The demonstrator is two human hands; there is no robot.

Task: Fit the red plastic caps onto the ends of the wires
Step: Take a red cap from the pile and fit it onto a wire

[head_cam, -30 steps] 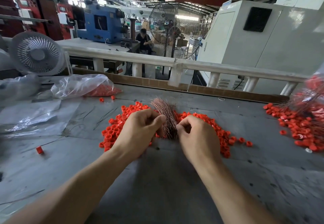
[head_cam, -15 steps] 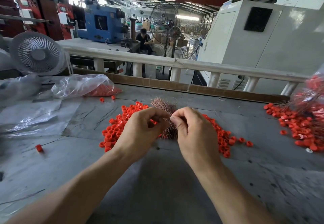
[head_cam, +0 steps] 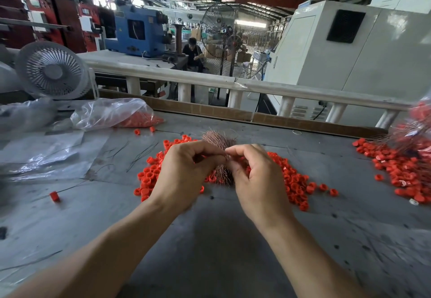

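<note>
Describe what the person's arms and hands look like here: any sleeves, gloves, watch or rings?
Both forearms are bare up to the frame's lower edge, with no sleeve in sight. The left hand and right hand wear no gloves. No watch, bracelet or band shows on either wrist, and no ring shows on the fingers that are visible. No tape, markings or cables appear on the arms.
</note>
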